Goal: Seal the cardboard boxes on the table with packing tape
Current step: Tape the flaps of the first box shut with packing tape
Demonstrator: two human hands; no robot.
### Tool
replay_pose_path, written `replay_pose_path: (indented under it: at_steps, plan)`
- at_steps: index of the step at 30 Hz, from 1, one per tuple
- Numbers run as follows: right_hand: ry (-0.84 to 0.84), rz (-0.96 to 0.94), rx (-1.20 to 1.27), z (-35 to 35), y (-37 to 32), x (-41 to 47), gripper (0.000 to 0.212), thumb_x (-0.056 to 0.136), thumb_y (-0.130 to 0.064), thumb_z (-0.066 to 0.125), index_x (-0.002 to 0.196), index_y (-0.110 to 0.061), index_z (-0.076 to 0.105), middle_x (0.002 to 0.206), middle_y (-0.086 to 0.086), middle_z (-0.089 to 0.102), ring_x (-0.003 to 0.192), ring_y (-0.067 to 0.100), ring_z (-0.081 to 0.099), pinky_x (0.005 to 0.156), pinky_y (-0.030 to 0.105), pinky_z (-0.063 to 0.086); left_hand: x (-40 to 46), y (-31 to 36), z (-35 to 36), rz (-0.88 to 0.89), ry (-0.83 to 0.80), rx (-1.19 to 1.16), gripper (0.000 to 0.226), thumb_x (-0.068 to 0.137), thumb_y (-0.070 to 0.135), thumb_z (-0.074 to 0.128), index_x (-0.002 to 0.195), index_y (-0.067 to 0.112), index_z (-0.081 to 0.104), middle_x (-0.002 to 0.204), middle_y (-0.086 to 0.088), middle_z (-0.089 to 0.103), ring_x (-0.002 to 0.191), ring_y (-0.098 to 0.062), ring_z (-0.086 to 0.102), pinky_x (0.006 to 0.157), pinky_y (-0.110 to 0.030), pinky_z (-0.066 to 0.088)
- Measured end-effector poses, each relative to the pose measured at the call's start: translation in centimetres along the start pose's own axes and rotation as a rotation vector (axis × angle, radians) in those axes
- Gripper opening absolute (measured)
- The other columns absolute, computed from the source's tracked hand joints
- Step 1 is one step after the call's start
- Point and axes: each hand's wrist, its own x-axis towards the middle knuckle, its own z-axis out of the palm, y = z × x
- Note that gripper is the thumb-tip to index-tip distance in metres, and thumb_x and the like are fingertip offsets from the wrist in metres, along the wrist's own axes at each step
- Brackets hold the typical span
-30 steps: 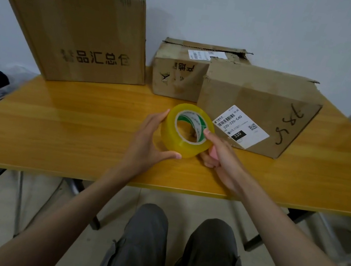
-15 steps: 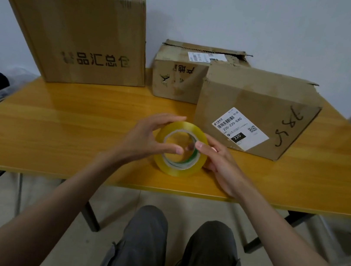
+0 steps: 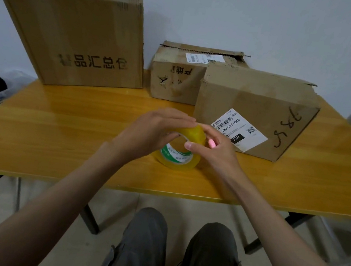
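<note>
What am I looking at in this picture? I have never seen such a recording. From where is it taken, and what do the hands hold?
No machine here: a person wears a camera on the head, looking down at their own arms and knees. The left hand and right hand together hold a roll of yellowish packing tape over a wooden table. Three cardboard boxes stand behind: a large box on the left, a small box in the middle, and a labelled box nearest the hands. The right hand also holds something small and pink; I cannot tell what.
</note>
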Motion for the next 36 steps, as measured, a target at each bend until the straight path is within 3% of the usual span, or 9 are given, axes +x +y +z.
replay_pose_path:
  at_steps: [4,8,14,17,21,25,29,33,36]
  plan:
    - [-0.053,-0.019,-0.028,-0.1,-0.2,0.4,0.044,0.081,-0.025,0.080,0.123,-0.024,0.066,0.109,-0.017,0.073,0.106,-0.004,0.065,0.085,0.015,0.053,-1.4,-1.3,0.6,-0.064,0.172,-0.017,0.043,0.085,0.016,0.078,0.127,0.015,0.068,0.126,-0.002,0.068,0.115,-0.016,0.064,0.092,-0.038,0.057]
    - [-0.115,0.041,0.023,-0.5,0.2,0.4,0.052,0.087,-0.040,0.067,0.136,-0.022,0.062,0.123,-0.010,0.070,0.109,-0.002,0.064,0.080,0.014,0.050,-2.5,-2.0,1.4,-0.262,0.336,-0.113,0.042,0.081,0.025,0.083,0.120,0.014,0.073,0.114,0.002,0.071,0.100,-0.010,0.067,0.077,-0.035,0.060]
    - [-0.204,0.191,0.171,0.1,0.7,-0.1,0.048,0.092,-0.039,0.058,0.134,-0.017,0.063,0.082,-0.017,0.069,0.069,-0.004,0.055,0.065,0.020,0.033,-3.4,-1.8,2.6,-0.496,0.470,-0.198,0.041,0.076,0.035,0.083,0.112,0.017,0.075,0.105,0.012,0.070,0.090,-0.002,0.066,0.067,-0.032,0.061]
    - [-0.242,0.191,0.157,-0.2,0.3,-0.1,0.044,0.092,-0.039,0.058,0.131,-0.019,0.065,0.085,-0.017,0.070,0.068,-0.005,0.054,0.061,0.016,0.034,-3.6,-1.5,2.3,-0.508,0.468,-0.219,0.044,0.075,0.043,0.081,0.110,0.018,0.076,0.103,0.011,0.071,0.088,0.004,0.064,0.068,-0.029,0.060]
    - [-0.200,0.164,0.010,-0.2,-0.5,0.1,0.044,0.086,-0.043,0.065,0.126,-0.024,0.068,0.092,-0.016,0.074,0.080,-0.004,0.066,0.066,0.013,0.044,-3.8,-1.0,2.7,-0.546,0.523,-0.183,0.036,0.072,0.038,0.087,0.096,0.014,0.075,0.093,0.003,0.073,0.082,-0.007,0.068,0.068,-0.035,0.060]
    - [-0.112,0.007,-0.166,-0.1,-0.2,0.7,0.054,0.078,-0.042,0.078,0.128,-0.035,0.061,0.117,-0.020,0.066,0.108,-0.008,0.061,0.083,0.014,0.053,-3.6,-0.4,3.5,-0.411,0.550,-0.135,0.034,0.072,0.030,0.089,0.087,0.007,0.070,0.088,-0.003,0.067,0.079,-0.016,0.065,0.064,-0.031,0.057]
    - [0.050,-0.129,-0.256,-1.8,1.4,0.8,0.053,0.085,-0.022,0.080,0.135,-0.030,0.062,0.130,-0.012,0.063,0.123,0.005,0.056,0.103,0.041,0.052,-3.4,0.0,3.9,-0.179,0.499,-0.220,0.035,0.077,0.016,0.087,0.106,0.002,0.074,0.111,-0.008,0.070,0.102,-0.018,0.066,0.077,-0.035,0.057]
    - [0.097,-0.188,-0.415,-2.8,1.2,0.9,0.057,0.076,-0.026,0.068,0.131,-0.038,0.062,0.123,-0.003,0.063,0.116,0.012,0.056,0.095,0.045,0.052,-1.8,1.1,4.2,-0.031,0.430,-0.126,0.038,0.078,0.017,0.088,0.111,0.004,0.075,0.115,-0.008,0.072,0.107,-0.022,0.066,0.089,-0.033,0.052]
    - [0.074,-0.182,-0.421,-3.4,1.4,1.0,0.059,0.077,-0.020,0.068,0.132,-0.039,0.060,0.123,-0.002,0.064,0.116,0.012,0.056,0.095,0.045,0.053,-1.1,1.4,4.2,0.002,0.404,-0.096,0.035,0.077,0.020,0.088,0.107,0.006,0.075,0.111,-0.006,0.072,0.102,-0.020,0.065,0.085,-0.029,0.051]
